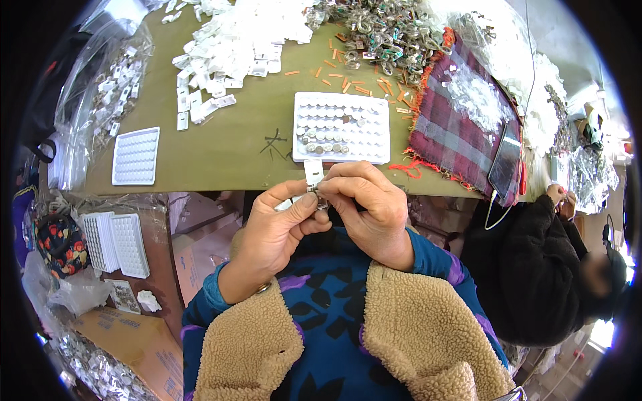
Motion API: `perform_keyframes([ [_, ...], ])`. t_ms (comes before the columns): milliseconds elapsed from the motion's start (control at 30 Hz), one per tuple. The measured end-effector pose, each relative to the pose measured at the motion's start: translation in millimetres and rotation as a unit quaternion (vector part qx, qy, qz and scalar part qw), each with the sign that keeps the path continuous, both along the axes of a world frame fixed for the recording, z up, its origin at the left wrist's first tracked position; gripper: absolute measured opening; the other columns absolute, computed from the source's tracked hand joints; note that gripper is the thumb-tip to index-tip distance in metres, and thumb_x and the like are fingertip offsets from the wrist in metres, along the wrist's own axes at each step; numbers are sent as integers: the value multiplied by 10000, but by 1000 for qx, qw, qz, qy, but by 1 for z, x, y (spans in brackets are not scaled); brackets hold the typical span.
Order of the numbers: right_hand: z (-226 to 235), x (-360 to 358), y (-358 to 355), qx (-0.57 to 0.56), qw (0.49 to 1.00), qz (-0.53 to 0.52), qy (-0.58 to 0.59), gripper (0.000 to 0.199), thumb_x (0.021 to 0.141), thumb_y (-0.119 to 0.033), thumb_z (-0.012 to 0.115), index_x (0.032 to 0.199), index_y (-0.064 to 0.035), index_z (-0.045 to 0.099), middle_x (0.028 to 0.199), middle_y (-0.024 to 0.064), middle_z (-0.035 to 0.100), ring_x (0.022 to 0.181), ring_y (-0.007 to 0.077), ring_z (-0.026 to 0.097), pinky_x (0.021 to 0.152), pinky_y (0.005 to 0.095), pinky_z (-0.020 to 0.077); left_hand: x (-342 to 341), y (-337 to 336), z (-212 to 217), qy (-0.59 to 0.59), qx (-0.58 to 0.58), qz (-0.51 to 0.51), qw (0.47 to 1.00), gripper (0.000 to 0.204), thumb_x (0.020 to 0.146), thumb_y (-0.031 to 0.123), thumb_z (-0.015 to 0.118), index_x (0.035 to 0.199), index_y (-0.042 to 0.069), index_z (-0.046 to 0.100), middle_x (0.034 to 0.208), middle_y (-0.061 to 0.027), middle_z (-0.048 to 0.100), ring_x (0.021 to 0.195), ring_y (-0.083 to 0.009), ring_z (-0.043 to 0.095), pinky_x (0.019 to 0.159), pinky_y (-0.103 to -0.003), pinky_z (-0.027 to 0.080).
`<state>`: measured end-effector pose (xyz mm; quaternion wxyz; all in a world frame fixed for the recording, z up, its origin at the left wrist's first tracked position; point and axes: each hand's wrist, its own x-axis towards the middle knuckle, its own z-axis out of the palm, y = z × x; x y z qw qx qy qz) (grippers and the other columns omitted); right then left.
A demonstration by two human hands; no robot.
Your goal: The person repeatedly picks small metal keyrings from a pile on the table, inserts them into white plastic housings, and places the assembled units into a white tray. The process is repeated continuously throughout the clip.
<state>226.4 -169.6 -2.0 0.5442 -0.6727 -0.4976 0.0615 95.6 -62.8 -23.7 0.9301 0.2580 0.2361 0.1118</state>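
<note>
The person wears a tan fleece vest of curly pile over a blue top patterned with black leaf shapes and purple patches. Its long teal-blue sleeves end in ribbed cuffs at both wrists, and a small round metal button shows at the left cuff.

- Small metal piece [315,194]: silvery, tiny, pinched between the fingertips of both hands just off the table's near edge; details too small to tell.
- White tag [313,172]: flat, rectangular, upright, rising from the pinch point, its top just below the tray.
- White tray [341,127]: rectangular, gridded with round pockets; lower rows hold silvery round pieces; lies flat on the green tabletop.
</note>
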Motion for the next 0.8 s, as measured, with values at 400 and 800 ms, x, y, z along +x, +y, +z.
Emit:
perform_keyframes([
  [400, 6, 2, 15, 47, 980, 154, -118, 266, 707, 14, 692, 970, -24, 683, 860, 85, 681, 783, 273, 657, 697, 375, 516, -28, -2, -2, -47, -36, 28, 998, 201, 970, 149, 627, 1068, -24, 651, 859, -60, 655, 723, -129, 622, 659, -264, 544],
  [800, 7, -17, -4, 48, 983, 112, 138, 285, 897, 58, 610, 1179, 20, 626, 1001, 133, 688, 862, 230, 665, 792, 329, 528, -29, 2, 11, -15, 74, 58, 995, 186, 939, 96, 638, 1071, -34, 651, 850, -84, 669, 682, -120, 627, 580, -235, 534],
])
